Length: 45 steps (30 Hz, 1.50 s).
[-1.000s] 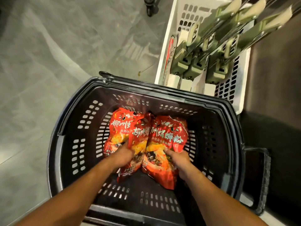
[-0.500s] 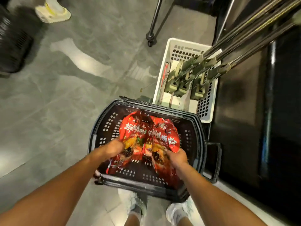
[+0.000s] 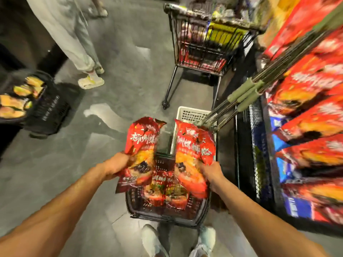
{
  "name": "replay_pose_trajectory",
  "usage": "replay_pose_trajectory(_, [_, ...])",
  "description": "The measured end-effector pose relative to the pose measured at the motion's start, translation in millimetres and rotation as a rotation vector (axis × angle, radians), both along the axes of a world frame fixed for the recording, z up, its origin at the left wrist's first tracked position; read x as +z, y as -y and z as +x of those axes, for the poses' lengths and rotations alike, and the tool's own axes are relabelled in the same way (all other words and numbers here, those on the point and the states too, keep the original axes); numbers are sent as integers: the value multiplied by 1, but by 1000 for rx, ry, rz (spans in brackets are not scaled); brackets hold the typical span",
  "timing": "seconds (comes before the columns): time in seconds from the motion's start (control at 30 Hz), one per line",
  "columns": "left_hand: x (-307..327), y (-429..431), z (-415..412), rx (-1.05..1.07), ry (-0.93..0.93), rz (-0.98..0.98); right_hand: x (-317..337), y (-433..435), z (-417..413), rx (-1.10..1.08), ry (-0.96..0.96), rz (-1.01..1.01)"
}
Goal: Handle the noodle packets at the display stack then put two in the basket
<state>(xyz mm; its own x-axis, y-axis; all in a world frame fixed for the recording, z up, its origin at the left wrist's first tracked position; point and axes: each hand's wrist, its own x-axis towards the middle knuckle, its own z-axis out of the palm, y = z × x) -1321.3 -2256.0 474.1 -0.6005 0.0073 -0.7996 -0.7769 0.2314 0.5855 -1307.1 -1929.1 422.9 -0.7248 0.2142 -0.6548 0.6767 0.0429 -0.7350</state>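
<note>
My left hand (image 3: 117, 165) grips a red noodle packet (image 3: 142, 143) by its left edge and holds it upright above the black shopping basket (image 3: 167, 217) on the floor. My right hand (image 3: 211, 172) grips a second red noodle packet (image 3: 193, 149) by its lower right edge, also lifted above the basket. Two more red packets (image 3: 166, 193) lie inside the basket beneath them. The view is blurred by motion.
A white perforated crate (image 3: 189, 114) stands beyond the basket, with green-handled poles (image 3: 246, 93) leaning over it. A loaded wire trolley (image 3: 207, 41) stands further back. Shelves of red packets (image 3: 311, 108) line the right. At left, another black basket (image 3: 42, 106) and a person's legs (image 3: 81, 52).
Both hands have lifted a red packet each up out of the basket. The camera has risen and tilted forward, bringing the trolley, shelves and a person into view.
</note>
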Motion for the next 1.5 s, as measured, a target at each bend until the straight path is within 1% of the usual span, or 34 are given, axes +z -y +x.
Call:
replay_pose_trajectory(0.17, [97,-4,-6,239,-130,136,126,-18,10,-84,-211,-168])
replay_pose_trajectory(0.27, [150,-11,-10,260,-227,208,198,-35,24,-99,-309,-200])
replay_pose_trajectory(0.33, [176,-18,-11,256,-301,248,241,-48,37,-105,-395,-182])
replay_pose_trajectory(0.47, [219,-48,2,246,-391,331,297,-85,74,-184,-510,-133])
replay_pose_trajectory(0.7, [267,-118,43,153,-458,427,338,-159,155,-272,-562,-60])
replay_pose_trajectory(0.9, [297,-211,102,58,-473,478,355,-241,244,-354,-667,-57])
replay_pose_trajectory(1.0, [300,-263,131,2,-467,514,360,-287,297,-419,-707,-69])
replay_pose_trajectory(1.2, [300,-369,186,-113,-452,573,368,-365,409,-553,-726,-11])
replay_pose_trajectory(1.33, [298,-442,221,-209,-389,640,370,-406,478,-705,-721,-6])
replay_pose_trajectory(1.5, [301,-522,252,-326,-332,653,374,-439,546,-867,-729,35])
